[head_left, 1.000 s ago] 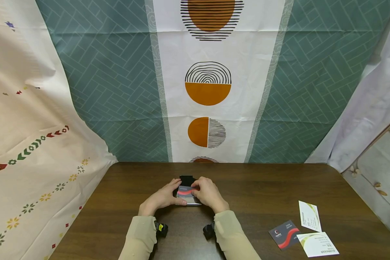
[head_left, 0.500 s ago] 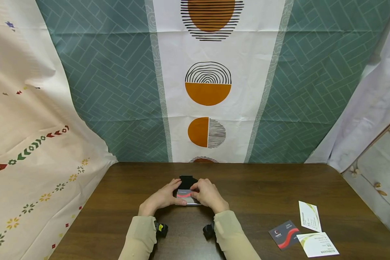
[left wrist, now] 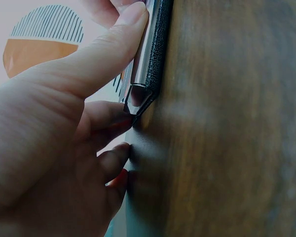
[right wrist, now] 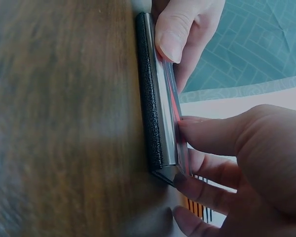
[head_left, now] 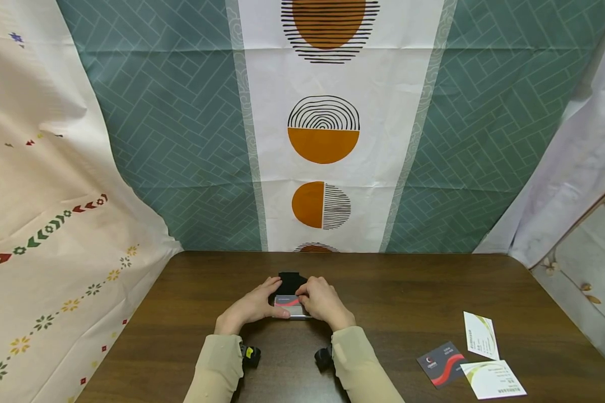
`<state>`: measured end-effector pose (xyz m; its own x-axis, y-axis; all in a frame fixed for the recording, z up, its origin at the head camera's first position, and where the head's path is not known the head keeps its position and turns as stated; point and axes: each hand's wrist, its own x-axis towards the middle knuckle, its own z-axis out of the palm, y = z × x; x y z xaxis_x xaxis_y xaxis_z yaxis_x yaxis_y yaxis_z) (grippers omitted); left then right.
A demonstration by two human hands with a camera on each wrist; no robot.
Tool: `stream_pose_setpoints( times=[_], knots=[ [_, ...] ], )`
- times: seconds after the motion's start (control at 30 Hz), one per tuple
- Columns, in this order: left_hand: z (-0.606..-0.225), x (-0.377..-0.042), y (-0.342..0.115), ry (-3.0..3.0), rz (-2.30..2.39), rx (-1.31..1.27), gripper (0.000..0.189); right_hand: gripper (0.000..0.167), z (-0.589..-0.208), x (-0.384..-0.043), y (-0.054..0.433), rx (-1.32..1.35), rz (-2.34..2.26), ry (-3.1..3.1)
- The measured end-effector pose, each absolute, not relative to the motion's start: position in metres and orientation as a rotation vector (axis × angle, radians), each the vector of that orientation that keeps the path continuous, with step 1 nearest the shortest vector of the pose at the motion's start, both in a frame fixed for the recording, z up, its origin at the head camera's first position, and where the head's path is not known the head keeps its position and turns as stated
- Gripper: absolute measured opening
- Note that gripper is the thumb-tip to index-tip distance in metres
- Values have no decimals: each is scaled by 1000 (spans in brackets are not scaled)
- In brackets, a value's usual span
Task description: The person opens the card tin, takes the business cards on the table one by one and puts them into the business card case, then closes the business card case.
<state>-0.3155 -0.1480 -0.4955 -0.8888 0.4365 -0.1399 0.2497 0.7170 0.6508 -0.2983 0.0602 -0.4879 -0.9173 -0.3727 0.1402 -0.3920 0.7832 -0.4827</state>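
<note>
The work looks partway along: 1 card with a red band (head_left: 287,300) is in place over the open card case (right wrist: 149,103), whose black flap (head_left: 288,284) lies folded back beyond it, not yet closed. What seems left is to seat that card fully and bring the flap over, and perhaps to deal with 3 loose cards that are outside the case.

The case is on the wooden surface (head_left: 383,291), between the 2 hands. It has a textured black outside and a shiny metal rim; inside the rim is the banded card, its grey face up, with a silvery strip in front of it. From the wrist views the card's edge appears to ride slightly above the rim, though the steep angle makes it hard to tell whether it is down flat.

The left hand (head_left: 252,305) has a narrow grip on the case, thumb on the near metal edge and fingers round the left side. The right hand (head_left: 325,302) has a narrow grip too, pinching the card's right edge.

Off to the right lie a grey card (head_left: 441,364), a lower white card (head_left: 494,379) touching its corner, and an upper white card (head_left: 480,334) just beyond
</note>
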Motion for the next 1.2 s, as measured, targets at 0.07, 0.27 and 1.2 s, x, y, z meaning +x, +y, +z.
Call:
stream_pose_setpoints(
  times=[0.07,0.27,1.2],
  knots=[
    [-496,-315,-148,2641,938,538,97,15,-489,-298,60,625,798,-2932],
    [-496,-316,-148,2643,942,540,97,14,-490,-299,59,621,797,-2923],
    [-494,-314,-147,2645,940,532,98,18,-482,-297,61,610,842,-2950]
  ],
)
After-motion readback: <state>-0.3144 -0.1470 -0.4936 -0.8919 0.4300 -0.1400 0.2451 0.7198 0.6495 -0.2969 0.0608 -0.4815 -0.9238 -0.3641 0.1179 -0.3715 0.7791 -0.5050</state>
